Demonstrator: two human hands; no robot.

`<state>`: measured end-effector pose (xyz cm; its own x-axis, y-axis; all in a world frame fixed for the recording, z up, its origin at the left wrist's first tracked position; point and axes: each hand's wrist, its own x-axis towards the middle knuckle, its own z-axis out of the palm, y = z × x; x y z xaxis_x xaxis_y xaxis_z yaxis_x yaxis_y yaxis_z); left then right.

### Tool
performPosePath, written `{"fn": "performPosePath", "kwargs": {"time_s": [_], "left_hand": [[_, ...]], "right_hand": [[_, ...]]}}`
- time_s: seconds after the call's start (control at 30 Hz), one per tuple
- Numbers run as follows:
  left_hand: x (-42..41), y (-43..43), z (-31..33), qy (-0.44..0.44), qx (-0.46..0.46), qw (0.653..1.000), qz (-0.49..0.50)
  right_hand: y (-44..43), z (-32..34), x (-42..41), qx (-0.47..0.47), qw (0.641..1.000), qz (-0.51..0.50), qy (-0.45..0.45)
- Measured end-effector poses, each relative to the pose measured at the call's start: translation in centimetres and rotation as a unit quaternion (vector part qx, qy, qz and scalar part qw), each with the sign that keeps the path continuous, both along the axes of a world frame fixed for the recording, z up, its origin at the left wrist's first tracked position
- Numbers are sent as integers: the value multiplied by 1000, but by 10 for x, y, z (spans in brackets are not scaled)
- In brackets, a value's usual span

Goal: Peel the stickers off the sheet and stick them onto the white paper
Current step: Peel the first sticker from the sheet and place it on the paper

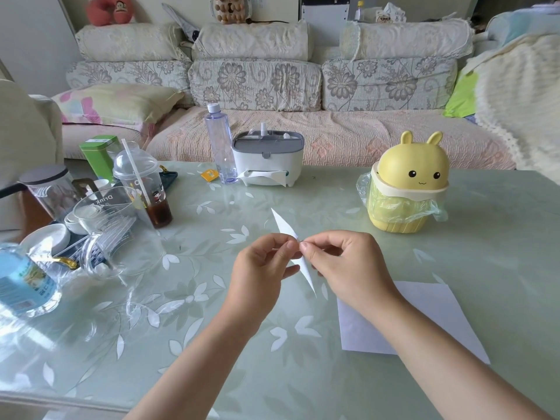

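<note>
Above the table centre, both hands hold the sticker sheet edge-on to the cam, so it reads as a thin white sliver running from 11 o'clock to 5 o'clock. Left hand pinches it w/ thumb & forefinger closed on the edge; right hand pinches at the same spot, fingertips nearly touching the left's, other fingers curled. Step in hand looks like picking up a sticker corner; whether one has lifted can't be told, too small. Next move prob needs a nail under the corner, a slow peel, then a carry down to the white paper, lying flat on the table at 4 o'clock of the hands, partly under the right forearm, no stickers visible on it.

Containers: bunny bin at 2 o'clock, lid shut, bag liner sticking out, contents hidden. Tissue box at 12, tissue poking from the slot. Lidded cup at 10, straw in, dark drink low. Clear bottle looks near empty
</note>
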<state>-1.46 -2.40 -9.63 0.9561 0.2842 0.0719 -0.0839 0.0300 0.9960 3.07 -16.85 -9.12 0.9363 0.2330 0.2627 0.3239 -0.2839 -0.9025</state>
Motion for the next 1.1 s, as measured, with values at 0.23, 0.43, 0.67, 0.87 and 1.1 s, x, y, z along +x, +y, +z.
{"fn": "performPosePath", "kwargs": {"time_s": [0.23, 0.43, 0.67, 0.87, 1.1], "left_hand": [[3, -8, -6, -31, 95, 994, 40], [2, -15, 3, 8, 11, 1000, 0], [-3, -16, 9, 26, -19, 999, -14], [-2, -12, 7, 22, 22, 1000, 1], [-5, -12, 12, 49, -45, 998, -10]], "right_hand": [[-2, 0, 0, 7, 999, -24, 21], [-5, -3, 4, 46, 995, -23, 85], [-2, -9, -5, -169, 947, -85, -258], [-2, -10, -1, -187, 935, -101, -285], [4, -12, -2, -205, 896, -107, -380]]}}
